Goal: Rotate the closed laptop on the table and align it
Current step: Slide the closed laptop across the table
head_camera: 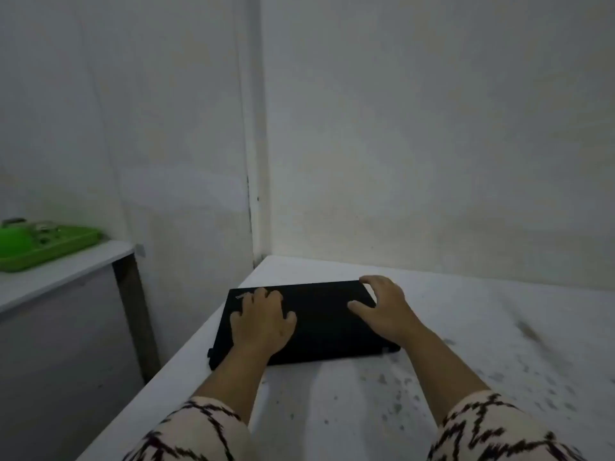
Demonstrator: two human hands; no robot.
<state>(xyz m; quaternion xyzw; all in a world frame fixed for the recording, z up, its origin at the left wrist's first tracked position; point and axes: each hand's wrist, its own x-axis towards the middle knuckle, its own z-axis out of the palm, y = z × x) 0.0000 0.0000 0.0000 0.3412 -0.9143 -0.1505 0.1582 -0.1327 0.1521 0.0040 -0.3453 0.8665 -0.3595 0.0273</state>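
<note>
Patterned sleeves, cream with dark zigzag marks, fill the bottom of the head view; the left sleeve (196,430) and the right sleeve (496,430) lead to bare forearms that reach forward to the laptop (319,324).

That laptop is black, closed and lying flat on the white table (499,344), close to the table's left edge and short of the far corner where the two walls meet. Its long sides run roughly across the view, slightly skewed, and its near left corner sits almost at the table edge.

On the laptop's left half rests the left hand (263,322), palm down on the lid with the fingers spread and a little curled; it presses on the lid and grips nothing. At the laptop's far right corner sits the right hand (386,307), open and arched: the thumb lies on the lid, the fingers reach over the far corner and right edge. Whether those fingertips hook under the edge cannot be told.

Right of the laptop, the table surface shows grey specks and smudges. Left of the laptop, across a gap, stands a lower white shelf (60,274) carrying a green tray (50,244) with small blurred items on it.
</note>
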